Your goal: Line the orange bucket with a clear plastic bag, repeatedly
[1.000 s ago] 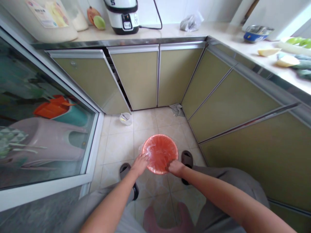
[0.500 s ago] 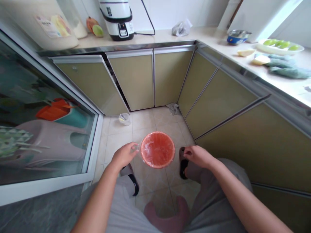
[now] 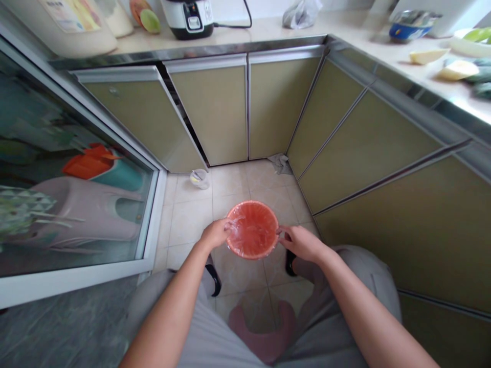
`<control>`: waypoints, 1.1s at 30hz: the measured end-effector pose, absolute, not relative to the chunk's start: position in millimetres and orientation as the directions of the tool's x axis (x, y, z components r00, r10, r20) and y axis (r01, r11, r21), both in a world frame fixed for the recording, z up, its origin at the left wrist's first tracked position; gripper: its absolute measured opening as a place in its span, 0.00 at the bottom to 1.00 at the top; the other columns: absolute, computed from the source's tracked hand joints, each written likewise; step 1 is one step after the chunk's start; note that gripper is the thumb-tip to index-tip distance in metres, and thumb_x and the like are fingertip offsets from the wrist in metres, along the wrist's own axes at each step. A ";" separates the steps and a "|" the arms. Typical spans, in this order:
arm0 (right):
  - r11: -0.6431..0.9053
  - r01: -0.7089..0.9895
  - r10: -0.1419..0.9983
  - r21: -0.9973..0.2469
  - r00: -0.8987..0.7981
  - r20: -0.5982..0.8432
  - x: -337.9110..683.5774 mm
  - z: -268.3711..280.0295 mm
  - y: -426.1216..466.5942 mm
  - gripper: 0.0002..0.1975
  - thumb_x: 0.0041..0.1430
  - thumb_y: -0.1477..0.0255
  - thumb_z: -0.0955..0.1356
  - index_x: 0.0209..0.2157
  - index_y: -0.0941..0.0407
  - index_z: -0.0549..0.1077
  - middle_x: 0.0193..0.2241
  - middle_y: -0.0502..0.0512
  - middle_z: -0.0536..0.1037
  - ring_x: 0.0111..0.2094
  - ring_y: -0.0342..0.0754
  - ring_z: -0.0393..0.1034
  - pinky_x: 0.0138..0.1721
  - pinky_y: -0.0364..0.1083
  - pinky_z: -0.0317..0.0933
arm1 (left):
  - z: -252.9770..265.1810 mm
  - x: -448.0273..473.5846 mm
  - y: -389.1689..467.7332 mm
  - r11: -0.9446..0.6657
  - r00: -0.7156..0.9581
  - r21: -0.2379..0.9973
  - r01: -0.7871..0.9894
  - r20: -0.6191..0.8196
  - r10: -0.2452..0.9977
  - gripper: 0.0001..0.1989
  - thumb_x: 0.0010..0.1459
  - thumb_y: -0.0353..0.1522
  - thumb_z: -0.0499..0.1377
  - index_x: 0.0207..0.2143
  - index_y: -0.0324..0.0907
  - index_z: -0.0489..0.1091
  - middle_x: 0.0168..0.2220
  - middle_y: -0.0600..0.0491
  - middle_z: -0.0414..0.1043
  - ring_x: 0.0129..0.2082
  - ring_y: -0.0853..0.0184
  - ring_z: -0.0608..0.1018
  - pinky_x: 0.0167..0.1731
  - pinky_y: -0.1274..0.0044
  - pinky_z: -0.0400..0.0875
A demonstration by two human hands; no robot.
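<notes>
An orange-red trash bin (image 3: 252, 232) stands on the tiled floor between my feet, lined with a clear plastic bag (image 3: 243, 235) folded over its rim. My left hand (image 3: 216, 234) is closed at the bin's left rim, pinching the bag's edge, with its fingertips just inside. At the opposite side, my right hand (image 3: 303, 243) has thumb and fingers pinched on the bag's edge along the right rim. How much of the bag lies in each pinch is too small to make out.
A small clear plastic tub (image 3: 200, 179) sits on the floor by the cabinets (image 3: 209, 112). A grey rag (image 3: 280, 164) lies in the corner. Left is a glass door (image 3: 76, 204); a pink stool (image 3: 264, 340) shows below me. The counter (image 3: 261, 36) holds a cooker (image 3: 192, 20).
My right hand has moved left from above my knee to the bin's right rim. My left hand has shifted right onto the left rim. The view has tilted slightly downward.
</notes>
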State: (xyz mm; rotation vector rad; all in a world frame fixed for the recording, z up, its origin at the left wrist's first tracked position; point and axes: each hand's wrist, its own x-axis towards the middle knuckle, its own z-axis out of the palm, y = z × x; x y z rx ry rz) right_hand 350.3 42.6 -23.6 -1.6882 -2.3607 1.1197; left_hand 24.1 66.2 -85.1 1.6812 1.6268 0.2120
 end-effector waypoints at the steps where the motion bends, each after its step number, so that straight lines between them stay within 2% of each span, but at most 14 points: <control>1: 0.140 0.800 0.866 -0.584 -0.385 -0.319 351.6 -18.9 43.7 0.15 0.64 0.73 0.68 0.51 0.55 0.79 0.25 0.50 0.76 0.25 0.44 0.66 0.28 0.42 0.53 | -77.5 27.8 67.4 0.104 0.179 0.662 0.742 -0.346 0.921 0.20 0.60 0.31 0.59 0.54 0.44 0.79 0.34 0.54 0.79 0.33 0.66 0.78 0.36 0.78 0.69; 2: 0.136 0.771 0.902 -0.622 -0.356 -0.245 353.1 -11.7 44.0 0.20 0.64 0.73 0.67 0.57 0.56 0.76 0.25 0.49 0.75 0.25 0.44 0.66 0.29 0.42 0.55 | -66.2 31.8 67.5 0.088 0.188 0.723 0.685 -0.293 0.937 0.24 0.61 0.31 0.58 0.60 0.44 0.75 0.32 0.55 0.77 0.31 0.68 0.76 0.35 0.78 0.69; 4: 0.180 0.654 0.953 -0.735 -0.301 -0.035 353.7 10.5 41.3 0.29 0.66 0.71 0.67 0.67 0.55 0.66 0.28 0.49 0.75 0.27 0.44 0.67 0.32 0.43 0.60 | -32.0 40.7 63.0 0.013 0.188 0.852 0.523 -0.130 0.974 0.33 0.64 0.31 0.57 0.71 0.44 0.62 0.29 0.58 0.72 0.28 0.70 0.73 0.36 0.78 0.70; 6: 0.285 0.489 0.952 -0.824 -0.240 0.188 348.0 39.9 35.1 0.35 0.68 0.69 0.67 0.73 0.51 0.55 0.30 0.49 0.74 0.28 0.45 0.67 0.35 0.45 0.65 | 11.7 49.9 53.2 -0.134 0.147 0.925 0.357 0.086 0.985 0.39 0.65 0.32 0.58 0.76 0.46 0.49 0.30 0.59 0.71 0.29 0.70 0.73 0.40 0.76 0.72; 8: 0.388 0.345 0.921 -0.855 -0.182 0.344 336.5 66.7 30.8 0.40 0.69 0.66 0.68 0.76 0.47 0.47 0.33 0.51 0.75 0.28 0.46 0.66 0.35 0.48 0.68 | 50.7 57.1 43.7 -0.290 0.089 0.919 0.267 0.276 0.957 0.45 0.65 0.33 0.61 0.77 0.51 0.41 0.35 0.57 0.73 0.30 0.70 0.73 0.41 0.74 0.74; 11: 0.428 0.247 0.903 -0.869 -0.161 0.399 318.6 76.9 43.3 0.44 0.69 0.64 0.69 0.76 0.44 0.41 0.38 0.54 0.78 0.28 0.47 0.65 0.31 0.48 0.68 | 68.3 58.3 46.2 -0.380 0.030 0.894 0.237 0.384 0.923 0.51 0.62 0.33 0.64 0.77 0.55 0.36 0.40 0.55 0.75 0.29 0.70 0.73 0.40 0.72 0.76; 13: 0.382 0.269 0.921 -0.884 -0.183 0.343 312.9 58.1 64.6 0.46 0.69 0.65 0.68 0.77 0.46 0.39 0.38 0.53 0.78 0.27 0.46 0.64 0.30 0.46 0.67 | 48.5 53.1 60.8 -0.337 -0.001 0.907 0.254 0.349 0.937 0.53 0.61 0.31 0.64 0.77 0.54 0.34 0.38 0.57 0.75 0.27 0.71 0.72 0.39 0.74 0.75; 17: 0.262 0.375 0.961 -0.889 -0.190 0.203 316.7 6.6 100.4 0.49 0.64 0.71 0.68 0.77 0.49 0.38 0.32 0.48 0.77 0.26 0.42 0.63 0.30 0.43 0.65 | -7.3 42.4 91.3 -0.160 -0.030 0.938 0.306 0.177 0.984 0.53 0.58 0.29 0.63 0.77 0.47 0.35 0.27 0.63 0.71 0.25 0.73 0.71 0.38 0.78 0.72; 20: 0.240 0.361 0.968 -0.901 -0.157 0.195 321.2 -6.7 103.3 0.51 0.63 0.70 0.70 0.77 0.50 0.36 0.34 0.48 0.77 0.27 0.42 0.64 0.32 0.43 0.65 | -21.6 41.9 98.8 -0.160 -0.024 0.943 0.293 0.174 0.984 0.54 0.58 0.30 0.64 0.78 0.45 0.34 0.27 0.62 0.71 0.28 0.72 0.73 0.40 0.77 0.72; 23: 0.209 0.366 0.978 -0.907 -0.076 0.195 325.1 -13.8 101.7 0.53 0.61 0.66 0.72 0.77 0.50 0.38 0.41 0.52 0.77 0.29 0.42 0.66 0.33 0.44 0.67 | -31.4 42.7 101.6 -0.171 -0.046 0.946 0.277 0.191 0.981 0.54 0.59 0.32 0.64 0.77 0.46 0.34 0.32 0.59 0.74 0.32 0.71 0.76 0.42 0.76 0.73; 25: 0.146 0.403 0.988 -0.903 -0.007 0.156 331.1 -30.3 105.5 0.51 0.60 0.64 0.72 0.77 0.50 0.42 0.46 0.56 0.77 0.32 0.44 0.69 0.35 0.45 0.68 | -51.5 40.0 105.1 -0.102 -0.091 0.945 0.312 0.136 0.986 0.50 0.60 0.33 0.63 0.77 0.45 0.39 0.37 0.56 0.77 0.36 0.70 0.78 0.45 0.76 0.73; 29: -0.194 0.523 0.972 -0.830 0.216 -0.091 351.8 -94.5 115.4 0.41 0.59 0.66 0.69 0.72 0.57 0.57 0.51 0.63 0.76 0.36 0.48 0.72 0.41 0.48 0.70 | -121.2 24.9 106.3 0.265 -0.249 0.872 0.411 -0.172 0.953 0.39 0.60 0.33 0.63 0.72 0.39 0.57 0.48 0.47 0.78 0.41 0.68 0.79 0.48 0.77 0.73; 31: -0.363 0.552 0.925 -0.751 0.313 -0.217 361.5 -128.5 115.4 0.38 0.57 0.69 0.69 0.68 0.60 0.62 0.51 0.66 0.76 0.40 0.51 0.73 0.44 0.49 0.69 | -156.3 16.5 100.3 0.434 -0.317 0.798 0.418 -0.319 0.893 0.37 0.61 0.34 0.63 0.70 0.37 0.59 0.53 0.42 0.76 0.44 0.67 0.80 0.48 0.77 0.72; 33: -0.443 0.568 0.894 -0.694 0.338 -0.294 366.0 -155.0 111.3 0.35 0.57 0.70 0.69 0.66 0.60 0.65 0.51 0.66 0.77 0.43 0.53 0.75 0.46 0.48 0.69 | -183.5 10.7 92.3 0.520 -0.336 0.739 0.428 -0.404 0.851 0.36 0.61 0.35 0.63 0.70 0.37 0.60 0.55 0.41 0.76 0.46 0.65 0.80 0.48 0.77 0.72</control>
